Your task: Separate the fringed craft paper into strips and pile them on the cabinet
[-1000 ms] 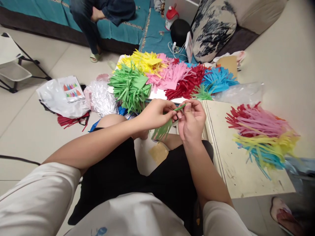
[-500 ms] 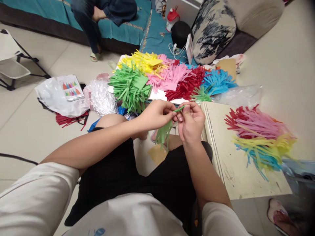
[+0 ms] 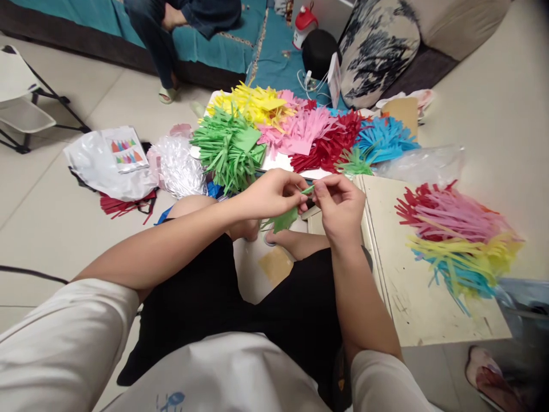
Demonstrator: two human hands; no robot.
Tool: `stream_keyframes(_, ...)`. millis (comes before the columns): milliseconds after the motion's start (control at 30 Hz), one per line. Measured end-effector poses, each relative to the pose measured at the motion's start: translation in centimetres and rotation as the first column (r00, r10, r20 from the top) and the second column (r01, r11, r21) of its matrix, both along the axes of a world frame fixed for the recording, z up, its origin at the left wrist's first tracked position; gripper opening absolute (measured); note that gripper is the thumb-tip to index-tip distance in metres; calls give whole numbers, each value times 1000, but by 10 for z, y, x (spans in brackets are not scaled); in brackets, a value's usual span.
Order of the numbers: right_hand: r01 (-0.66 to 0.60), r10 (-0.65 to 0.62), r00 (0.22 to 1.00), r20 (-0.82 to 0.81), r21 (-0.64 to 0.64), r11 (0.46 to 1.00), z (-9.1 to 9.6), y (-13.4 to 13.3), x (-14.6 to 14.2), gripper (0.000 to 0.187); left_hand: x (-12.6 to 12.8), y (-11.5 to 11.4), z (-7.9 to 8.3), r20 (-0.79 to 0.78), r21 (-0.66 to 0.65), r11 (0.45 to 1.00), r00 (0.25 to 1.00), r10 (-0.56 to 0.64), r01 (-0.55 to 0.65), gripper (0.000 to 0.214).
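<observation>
"How far along?"
"Probably midway: green fringed paper (image 3: 284, 221) pinched narrow between fingers of left hand (image 3: 281, 197) and right hand (image 3: 343, 207), above the floor (image 3: 249, 277)."
"Done, left?"
"Seemingly done: coloured fringe bundles (image 3: 458, 220) on cream tabletop (image 3: 433, 312). Seemingly left: green pile (image 3: 231, 151)."
"Obstructions?"
"Perhaps plastic bag (image 3: 429, 165), at tabletop's far edge."

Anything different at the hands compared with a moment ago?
The green fringed paper hung downward; its strips now sweep up and leftward beneath the left hand. The right hand has shifted slightly right, its fingertips still at the paper's twisted end. Neither has let go. The green pile stays put.
</observation>
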State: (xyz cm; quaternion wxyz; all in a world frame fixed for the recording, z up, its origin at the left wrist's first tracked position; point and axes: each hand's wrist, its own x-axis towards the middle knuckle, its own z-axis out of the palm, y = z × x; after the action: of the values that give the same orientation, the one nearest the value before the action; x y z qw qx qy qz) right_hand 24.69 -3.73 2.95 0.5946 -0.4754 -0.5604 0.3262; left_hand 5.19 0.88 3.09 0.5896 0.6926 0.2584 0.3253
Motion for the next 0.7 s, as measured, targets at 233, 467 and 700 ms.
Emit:
stream_keyframes(233,-60,53,988,-144,-40,997,0,5,3,48,1,-1,-2,-8,247,966,997,79,-74,35)
stream_keyframes(467,-57,41,987,-153,-101,993,0,9,16,61,-8,3,2,-159,302,952,982,105,-52,42)
stream_keyframes(700,-125,123,992,-25,-184,975,13,3,39,65,-18,7,5,-292,231,973,952,89,-20,39)
